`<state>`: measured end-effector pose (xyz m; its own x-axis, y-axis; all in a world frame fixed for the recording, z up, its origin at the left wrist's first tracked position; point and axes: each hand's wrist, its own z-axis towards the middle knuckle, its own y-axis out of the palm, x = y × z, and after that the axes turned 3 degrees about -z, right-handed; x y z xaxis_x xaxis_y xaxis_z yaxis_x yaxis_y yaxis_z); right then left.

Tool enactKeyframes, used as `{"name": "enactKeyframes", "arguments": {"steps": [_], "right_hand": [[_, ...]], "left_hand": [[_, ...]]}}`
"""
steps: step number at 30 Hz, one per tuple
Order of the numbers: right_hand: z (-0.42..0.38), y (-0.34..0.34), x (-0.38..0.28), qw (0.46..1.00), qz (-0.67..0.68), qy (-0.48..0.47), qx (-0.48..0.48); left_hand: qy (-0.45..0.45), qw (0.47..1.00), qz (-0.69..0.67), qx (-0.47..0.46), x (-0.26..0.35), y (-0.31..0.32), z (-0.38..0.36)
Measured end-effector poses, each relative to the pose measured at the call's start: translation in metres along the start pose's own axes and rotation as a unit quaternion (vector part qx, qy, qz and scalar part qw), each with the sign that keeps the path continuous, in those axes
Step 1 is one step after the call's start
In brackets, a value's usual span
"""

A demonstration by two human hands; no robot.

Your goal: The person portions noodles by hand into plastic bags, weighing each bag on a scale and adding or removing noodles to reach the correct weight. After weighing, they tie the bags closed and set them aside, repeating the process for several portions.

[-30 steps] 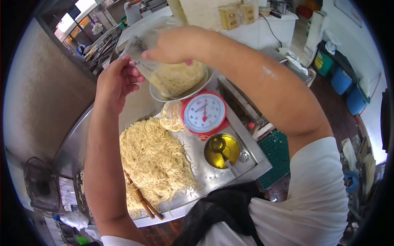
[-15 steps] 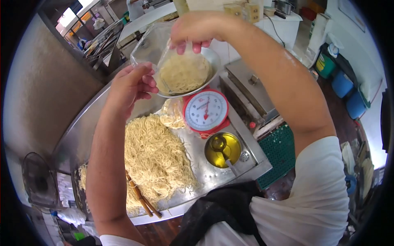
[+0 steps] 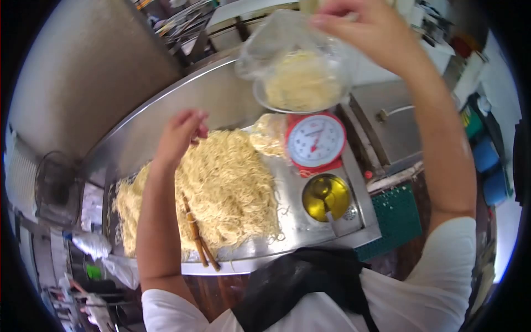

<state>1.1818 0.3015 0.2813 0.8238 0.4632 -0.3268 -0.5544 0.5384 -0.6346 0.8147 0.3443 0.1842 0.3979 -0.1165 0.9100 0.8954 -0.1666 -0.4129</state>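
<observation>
My right hand (image 3: 354, 22) pinches the rim of a clear plastic bag (image 3: 276, 41) at the top. Noodles (image 3: 301, 83) show in the bag, over a metal bowl (image 3: 265, 102) on the red scale (image 3: 315, 141). My left hand (image 3: 185, 130) is off the bag, above the noodle pile (image 3: 227, 182), its fingers curled and blurred, so I cannot tell what they hold. Beside the scale lies a bag of noodles (image 3: 268, 135). Wooden sticks (image 3: 196, 238) rest on the pile's near edge.
A bowl of yellow oil (image 3: 326, 197) with a ladle sits at the steel table's (image 3: 293, 235) right end. Beyond it are a green mat (image 3: 395, 221) and a steel unit (image 3: 387, 124). A wire basket (image 3: 55, 180) hangs at the left.
My left hand has let go of the bag and moved down and away from it. My right hand still holds the bag, now farther right. The view has shifted.
</observation>
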Motion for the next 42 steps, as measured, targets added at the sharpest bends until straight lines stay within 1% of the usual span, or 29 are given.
{"name": "enactKeyframes", "arguments": {"steps": [1,2,3,4,5,6,7,8,9,11,12,13,14,15,16,18,19,22,23,27,29,31,33,34,35,37,39,41,42], "right_hand": [[-0.015,-0.018,-0.006,0.997,0.027,0.066,-0.039],[-0.034,-0.024,-0.001,0.981,0.168,0.092,-0.039],[-0.054,-0.029,0.002,0.946,0.301,0.119,-0.038],[-0.076,-0.020,0.007,0.853,0.500,0.112,-0.100],[-0.098,-0.005,0.007,0.716,0.672,0.100,-0.160],[-0.121,0.010,-0.025,0.640,0.736,0.161,-0.149],[-0.141,0.028,-0.066,0.557,0.788,0.222,-0.139],[-0.156,0.046,-0.093,0.451,0.844,0.233,-0.171],[-0.176,0.079,-0.111,0.411,0.861,0.175,-0.243],[-0.176,0.102,-0.166,0.260,0.898,0.106,-0.339],[-0.169,0.103,-0.182,0.259,0.893,0.119,-0.348],[-0.157,0.097,-0.198,0.226,0.883,0.123,-0.392],[-0.148,0.096,-0.217,0.191,0.871,0.127,-0.435],[-0.146,0.104,-0.245,0.148,0.911,0.063,-0.381],[-0.145,0.114,-0.268,0.103,0.941,-0.006,-0.322],[-0.137,0.120,-0.285,0.116,0.939,-0.036,-0.322],[-0.135,0.123,-0.292,0.127,0.937,-0.043,-0.322],[-0.130,0.127,-0.308,0.152,0.933,-0.056,-0.322],[-0.128,0.129,-0.313,0.164,0.931,-0.058,-0.322],[-0.121,0.134,-0.329,0.196,0.923,-0.073,-0.322],[-0.118,0.136,-0.334,0.210,0.920,-0.082,-0.320],[-0.116,0.138,-0.340,0.223,0.917,-0.090,-0.318],[-0.114,0.140,-0.346,0.234,0.913,-0.097,-0.319],[-0.113,0.141,-0.349,0.239,0.911,-0.101,-0.320],[-0.113,0.144,-0.354,0.240,0.909,-0.101,-0.325],[-0.113,0.147,-0.360,0.247,0.907,-0.104,-0.325],[-0.111,0.147,-0.364,0.256,0.904,-0.109,-0.324],[-0.110,0.147,-0.367,0.269,0.899,-0.114,-0.326],[-0.110,0.146,-0.367,0.274,0.898,-0.115,-0.326]], "left_hand": [[-0.051,0.996,-0.031,0.067,-0.033,-0.018,-0.014],[-0.098,0.985,-0.064,0.129,-0.067,-0.035,-0.032],[-0.116,0.973,-0.098,0.175,-0.105,-0.056,-0.053],[-0.144,0.950,-0.108,0.254,-0.146,-0.074,-0.076],[-0.178,0.925,-0.116,0.315,-0.188,-0.092,-0.105],[-0.189,0.895,-0.119,0.386,-0.215,-0.095,-0.138],[-0.208,0.846,-0.116,0.478,-0.242,-0.092,-0.165],[-0.225,0.835,-0.126,0.486,-0.271,-0.095,-0.194],[-0.246,0.824,-0.136,0.492,-0.291,-0.097,-0.214],[-0.265,0.817,-0.127,0.496,-0.304,-0.089,-0.234],[-0.276,0.812,-0.113,0.502,-0.309,-0.084,-0.247],[-0.290,0.805,-0.124,0.502,-0.311,-0.080,-0.255],[-0.267,0.817,-0.128,0.495,-0.314,-0.078,-0.256],[-0.241,0.828,-0.134,0.488,-0.317,-0.075,-0.257],[-0.247,0.823,-0.146,0.490,-0.324,-0.073,-0.259],[-0.205,0.850,-0.135,0.466,-0.334,-0.076,-0.260],[-0.209,0.848,-0.142,0.466,-0.337,-0.080,-0.262],[-0.153,0.874,-0.079,0.454,-0.349,-0.095,-0.269],[-0.147,0.872,-0.102,0.456,-0.357,-0.104,-0.272],[-0.170,0.872,-0.063,0.455,-0.377,-0.142,-0.278],[-0.172,0.873,-0.005,0.455,-0.387,-0.160,-0.277],[-0.186,0.877,0.037,0.441,-0.377,-0.174,-0.271],[-0.233,0.873,0.173,0.392,-0.365,-0.182,-0.266],[-0.256,0.872,0.194,0.368,-0.376,-0.188,-0.265],[-0.254,0.874,0.194,0.366,-0.386,-0.191,-0.262],[-0.252,0.864,0.289,0.326,-0.389,-0.193,-0.254],[-0.233,0.873,0.286,0.318,-0.391,-0.192,-0.249],[-0.258,0.924,0.179,0.218,-0.400,-0.186,-0.243],[-0.222,0.930,0.177,0.233,-0.406,-0.177,-0.239]]}}
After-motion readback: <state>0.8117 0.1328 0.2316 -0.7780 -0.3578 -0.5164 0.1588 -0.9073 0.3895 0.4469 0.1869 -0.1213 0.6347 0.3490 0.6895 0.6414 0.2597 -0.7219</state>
